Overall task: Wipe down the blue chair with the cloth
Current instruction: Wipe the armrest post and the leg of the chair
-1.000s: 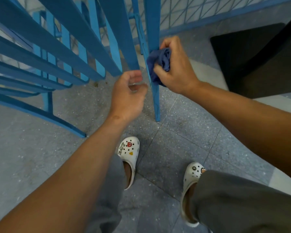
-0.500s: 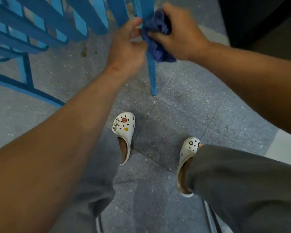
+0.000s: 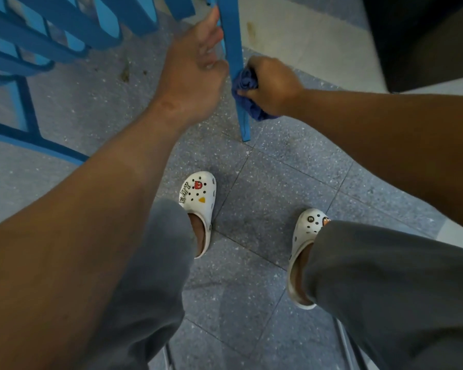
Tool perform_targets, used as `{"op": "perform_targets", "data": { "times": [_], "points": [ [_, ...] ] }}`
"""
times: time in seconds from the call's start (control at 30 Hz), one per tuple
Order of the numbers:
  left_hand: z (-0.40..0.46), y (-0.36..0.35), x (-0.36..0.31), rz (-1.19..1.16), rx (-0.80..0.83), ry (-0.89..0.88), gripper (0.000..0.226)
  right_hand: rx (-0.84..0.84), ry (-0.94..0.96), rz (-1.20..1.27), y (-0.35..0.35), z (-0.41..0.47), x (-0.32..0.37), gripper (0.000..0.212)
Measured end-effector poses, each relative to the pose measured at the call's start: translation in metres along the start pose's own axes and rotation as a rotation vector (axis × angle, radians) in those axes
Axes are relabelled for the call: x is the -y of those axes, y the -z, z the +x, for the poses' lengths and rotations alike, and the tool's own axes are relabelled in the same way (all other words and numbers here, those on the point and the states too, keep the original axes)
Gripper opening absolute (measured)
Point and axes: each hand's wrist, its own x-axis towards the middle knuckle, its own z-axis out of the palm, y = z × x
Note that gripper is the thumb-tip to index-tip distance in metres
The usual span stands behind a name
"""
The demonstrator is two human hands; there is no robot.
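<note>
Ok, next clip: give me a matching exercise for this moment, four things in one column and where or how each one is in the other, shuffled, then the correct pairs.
Things
1. crumpled dark blue cloth
2. left hand
3. right hand
4. slim blue wooden chair leg

States
A. stands on the grey speckled floor tiles, between the two hands
B. grips the cloth
C. pressed against the lower part of the leg
D. holds the leg higher up, thumb pointing up along it

Pairs: 1-C, 2-D, 3-B, 4-A
</note>
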Motion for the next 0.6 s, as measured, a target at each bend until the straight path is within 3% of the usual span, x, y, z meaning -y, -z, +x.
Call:
{"op": "perform_targets", "data": {
  "times": [0.2, 0.27, 0.47, 0.6],
  "points": [
    [-0.002, 0.003, 0.009, 0.016, 0.052, -0.022, 0.07, -0.353, 0.173, 0.111, 0.035, -0.009, 0.02, 0.042],
    [-0.001, 0.003, 0.01, 0.03, 0.062, -0.03, 0.069, -0.394, 0.196, 0.189, 0.033, -0.009, 0.025, 0.043],
    [-0.001, 0.003, 0.014, 0.014, 0.077, 0.036, 0.076, -0.007, -0.083, 0.23, 0.001, -0.012, 0.007, 0.029],
    [-0.003, 0.001, 0.013, -0.031, 0.09, 0.063, 0.08, 0.035, -0.109, 0.065, -0.003, -0.007, 0.011, 0.024]
  ]
}}
